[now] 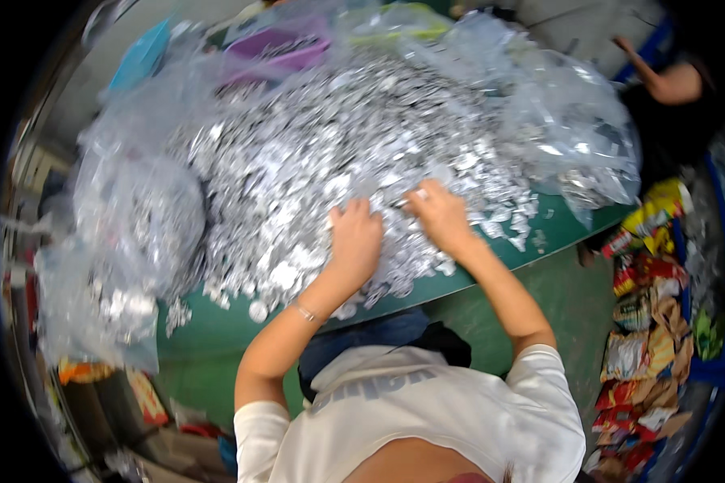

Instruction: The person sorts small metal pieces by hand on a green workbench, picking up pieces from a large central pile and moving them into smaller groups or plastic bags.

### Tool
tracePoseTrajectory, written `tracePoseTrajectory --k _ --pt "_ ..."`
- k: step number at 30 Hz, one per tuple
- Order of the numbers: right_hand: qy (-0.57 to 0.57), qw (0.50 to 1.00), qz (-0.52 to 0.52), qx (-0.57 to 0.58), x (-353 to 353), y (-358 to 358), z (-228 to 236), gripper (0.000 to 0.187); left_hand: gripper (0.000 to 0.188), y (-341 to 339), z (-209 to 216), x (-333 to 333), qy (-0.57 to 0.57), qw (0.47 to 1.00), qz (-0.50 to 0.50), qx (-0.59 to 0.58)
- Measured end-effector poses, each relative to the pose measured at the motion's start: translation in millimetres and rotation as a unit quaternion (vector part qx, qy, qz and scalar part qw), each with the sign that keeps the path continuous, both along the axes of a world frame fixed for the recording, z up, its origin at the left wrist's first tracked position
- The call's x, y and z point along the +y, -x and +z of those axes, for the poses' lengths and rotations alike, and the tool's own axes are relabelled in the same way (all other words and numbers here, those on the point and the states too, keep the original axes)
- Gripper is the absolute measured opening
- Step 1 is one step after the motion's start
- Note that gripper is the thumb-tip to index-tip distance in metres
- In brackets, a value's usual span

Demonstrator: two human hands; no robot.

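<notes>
A wide heap of thin, shiny silver pieces (298, 153), many of them round and flat, covers the green table (209, 330). My left hand (357, 237) is at the near part of the heap, fingers bent down among the pieces. A pale round disc (366, 187) shows just beyond its fingertips; blur hides what the fingers grip. To its right, my right hand (441, 216) has thumb and fingers drawn together on a small pale silver piece (421, 194). The two hands are apart, and a bracelet (304, 312) circles my left wrist.
Clear plastic bags (141, 213) holding silver pieces flank the heap, another bag (576, 121) at right. A purple basin (278, 55) and blue scoop-like container (141, 56) stand at the back. Another person's arm (660, 80) is at far right, above colourful packets (640, 346).
</notes>
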State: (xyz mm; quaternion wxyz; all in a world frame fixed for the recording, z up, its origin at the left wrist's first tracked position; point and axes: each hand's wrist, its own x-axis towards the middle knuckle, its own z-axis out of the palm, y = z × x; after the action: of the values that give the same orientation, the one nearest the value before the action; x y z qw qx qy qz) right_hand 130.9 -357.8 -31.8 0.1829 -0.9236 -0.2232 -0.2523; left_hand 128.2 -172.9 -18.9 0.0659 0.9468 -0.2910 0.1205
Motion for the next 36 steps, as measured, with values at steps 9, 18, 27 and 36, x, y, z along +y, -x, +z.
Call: tracePoseTrajectory --k 9,18,27,36 --pt "-0.234 0.968 0.031 0.084 -36.5 21.1 41.6 0.012 0.008 -6.8 15.9 0.2 -0.084 0.993 -0.083 0.001" --pt "-0.389 0.910 -0.142 -0.033 -128.5 74.5 116.1 0.011 0.009 -13.2 6.5 7.9 -0.018 0.995 -0.084 0.044" --pt "-0.670 0.703 -0.144 -0.190 -251.3 69.3 154.6 0.025 0.010 -9.6 8.2 1.9 -0.017 0.996 -0.065 0.050" --pt "-0.662 0.705 -0.230 -0.108 -372.9 -63.1 162.1 0.021 0.005 -7.7 15.0 5.7 -0.016 0.995 -0.088 0.053"
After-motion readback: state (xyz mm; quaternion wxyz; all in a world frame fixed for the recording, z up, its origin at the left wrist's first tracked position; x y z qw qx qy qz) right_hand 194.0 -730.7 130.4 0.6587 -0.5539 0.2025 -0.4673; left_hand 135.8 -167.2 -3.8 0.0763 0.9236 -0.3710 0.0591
